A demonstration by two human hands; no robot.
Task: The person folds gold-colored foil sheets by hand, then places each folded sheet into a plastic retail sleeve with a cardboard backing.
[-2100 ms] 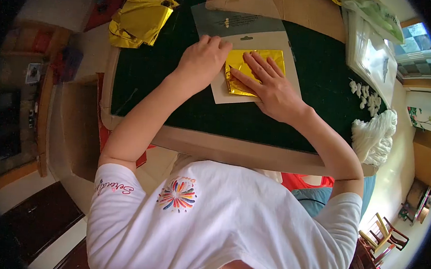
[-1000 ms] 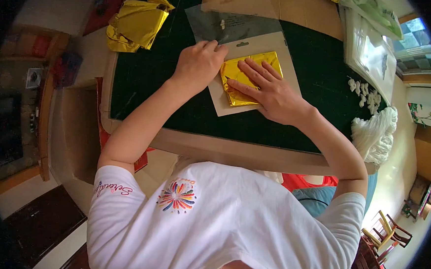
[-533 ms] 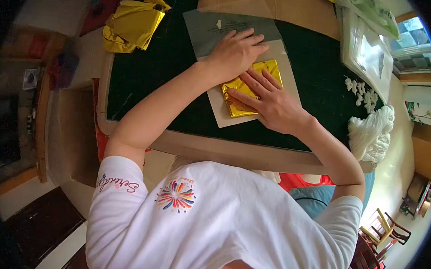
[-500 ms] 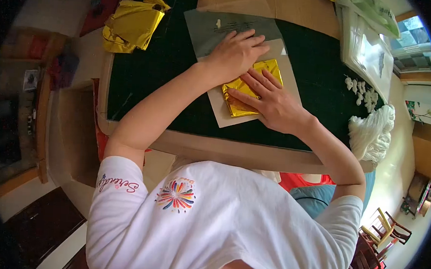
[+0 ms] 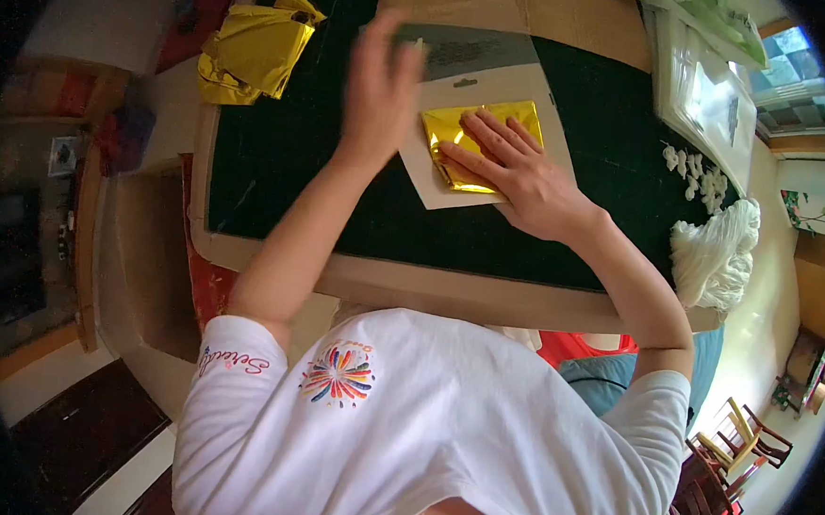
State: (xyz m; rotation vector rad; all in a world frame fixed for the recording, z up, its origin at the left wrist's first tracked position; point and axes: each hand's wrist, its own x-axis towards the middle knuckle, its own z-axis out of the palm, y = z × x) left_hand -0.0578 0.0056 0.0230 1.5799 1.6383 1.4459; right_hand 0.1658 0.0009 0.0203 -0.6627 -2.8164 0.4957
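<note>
A shiny gold foil packet [image 5: 448, 137] lies on a pale card [image 5: 440, 191] inside a clear plastic sleeve [image 5: 482, 49] on the dark green table surface. My right hand [image 5: 535, 185] rests flat on the packet's right part, fingers stretched and slightly spread. Raised at the left edge of the sleeve, my left hand [image 5: 377, 95] is blurred by motion, its fingers stretched up and apart, with nothing visible in it. A small slot shows near the card's upper part.
Crumpled gold foil [image 5: 255, 50] lies at the table's back left. Brown cardboard [image 5: 550, 19] is at the back. Clear plastic bags [image 5: 710, 101], small white pieces [image 5: 696, 176] and a white yarn bundle [image 5: 715, 255] sit on the right side.
My left hand has lifted off the sleeve and moved left. The card has shifted up within view, and more of the packet shows. My right hand stays on the packet, slightly higher.
</note>
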